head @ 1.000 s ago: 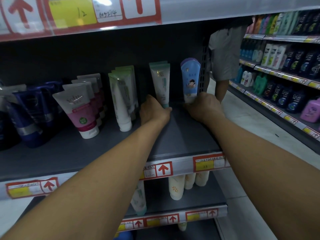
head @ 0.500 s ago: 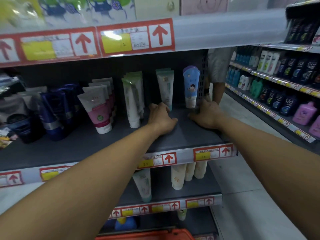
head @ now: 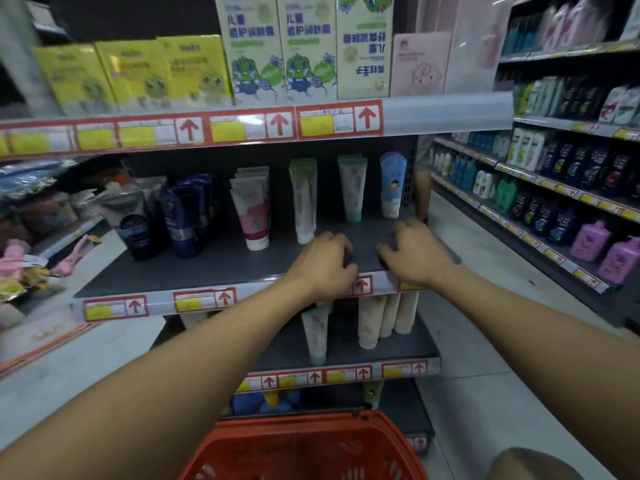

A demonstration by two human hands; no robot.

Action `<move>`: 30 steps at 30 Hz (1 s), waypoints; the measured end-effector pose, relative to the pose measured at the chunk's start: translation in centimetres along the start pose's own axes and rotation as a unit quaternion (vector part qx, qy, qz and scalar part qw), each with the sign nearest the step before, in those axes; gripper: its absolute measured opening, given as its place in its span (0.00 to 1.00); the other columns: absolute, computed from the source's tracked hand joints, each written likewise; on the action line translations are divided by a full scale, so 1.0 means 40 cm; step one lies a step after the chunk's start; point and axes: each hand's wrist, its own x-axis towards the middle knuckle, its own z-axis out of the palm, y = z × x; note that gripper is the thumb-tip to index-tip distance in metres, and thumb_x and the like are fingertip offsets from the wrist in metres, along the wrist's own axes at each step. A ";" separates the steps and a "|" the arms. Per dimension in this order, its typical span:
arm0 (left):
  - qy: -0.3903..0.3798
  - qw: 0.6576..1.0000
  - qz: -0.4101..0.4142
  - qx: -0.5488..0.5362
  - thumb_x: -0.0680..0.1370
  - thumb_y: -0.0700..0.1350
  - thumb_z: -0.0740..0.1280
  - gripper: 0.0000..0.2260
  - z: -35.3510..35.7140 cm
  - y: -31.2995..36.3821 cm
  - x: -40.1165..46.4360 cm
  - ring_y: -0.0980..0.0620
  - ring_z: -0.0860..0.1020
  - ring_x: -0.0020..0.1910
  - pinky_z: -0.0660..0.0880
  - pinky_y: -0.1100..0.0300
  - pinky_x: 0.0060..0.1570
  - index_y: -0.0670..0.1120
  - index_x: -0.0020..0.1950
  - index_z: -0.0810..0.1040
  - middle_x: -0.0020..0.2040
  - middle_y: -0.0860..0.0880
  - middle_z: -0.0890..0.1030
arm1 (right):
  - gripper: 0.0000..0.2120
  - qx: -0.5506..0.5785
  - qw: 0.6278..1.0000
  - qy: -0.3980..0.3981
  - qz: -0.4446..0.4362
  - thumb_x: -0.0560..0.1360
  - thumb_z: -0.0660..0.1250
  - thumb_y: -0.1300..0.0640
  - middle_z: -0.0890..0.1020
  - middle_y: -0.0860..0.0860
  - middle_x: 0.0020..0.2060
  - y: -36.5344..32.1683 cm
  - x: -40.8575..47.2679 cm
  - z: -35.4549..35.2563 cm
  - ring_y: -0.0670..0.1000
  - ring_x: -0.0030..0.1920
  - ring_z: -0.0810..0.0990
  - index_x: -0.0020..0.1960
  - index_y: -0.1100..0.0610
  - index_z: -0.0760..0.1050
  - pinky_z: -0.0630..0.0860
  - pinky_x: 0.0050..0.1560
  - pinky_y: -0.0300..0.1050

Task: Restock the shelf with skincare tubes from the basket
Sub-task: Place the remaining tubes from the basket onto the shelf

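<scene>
Skincare tubes stand upright at the back of the grey middle shelf: a blue tube with a cartoon child, a white-and-green tube, a pale green pair and pink-and-white tubes. My left hand hovers over the shelf's front edge, fingers curled, holding nothing. My right hand is beside it with fingers spread, also holding nothing. The red basket sits low in front of me; its contents are not visible.
Dark blue tubes and pouches fill the shelf's left end. Boxed products stand on the shelf above. Cream tubes stand on the lower shelf. An aisle runs right, past a rack of bottles. A person's leg shows behind the shelf.
Both hands have drawn back from the tubes at the rear toward the shelf's front edge. The view has pulled back and the red basket has come into sight below.
</scene>
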 end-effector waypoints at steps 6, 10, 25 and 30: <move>0.026 0.996 0.043 0.068 0.78 0.51 0.68 0.14 -0.030 -0.032 -0.149 0.44 0.75 0.60 0.75 0.48 0.60 0.48 0.62 0.76 0.59 0.46 0.77 | 0.17 -0.021 0.996 0.044 -0.079 0.79 0.65 0.48 0.76 0.54 0.58 -0.098 -0.106 0.011 0.55 0.61 0.72 0.63 0.56 0.77 0.75 0.55 0.52; 0.049 0.996 0.030 0.067 0.79 0.51 0.68 0.16 -0.033 -0.071 -0.245 0.46 0.74 0.61 0.74 0.49 0.61 0.48 0.65 0.75 0.61 0.47 0.78 | 0.14 -0.035 0.989 0.067 -0.130 0.78 0.64 0.50 0.75 0.51 0.54 -0.154 -0.169 0.035 0.52 0.57 0.72 0.61 0.55 0.76 0.77 0.52 0.51; -0.056 0.993 -0.096 0.026 0.78 0.50 0.66 0.12 0.266 -0.305 -0.550 0.45 0.75 0.61 0.72 0.51 0.58 0.49 0.61 0.76 0.59 0.48 0.79 | 0.10 -0.003 0.979 -0.123 -0.163 0.78 0.63 0.49 0.77 0.50 0.50 -0.203 -0.450 0.423 0.53 0.54 0.74 0.55 0.53 0.77 0.76 0.49 0.51; -0.144 0.977 -0.155 -0.004 0.78 0.50 0.67 0.14 0.391 -0.369 -0.617 0.43 0.76 0.63 0.76 0.50 0.59 0.49 0.62 0.76 0.61 0.46 0.80 | 0.12 -0.017 0.960 -0.254 -0.117 0.78 0.62 0.48 0.78 0.52 0.53 -0.171 -0.535 0.562 0.55 0.57 0.75 0.56 0.54 0.77 0.77 0.54 0.53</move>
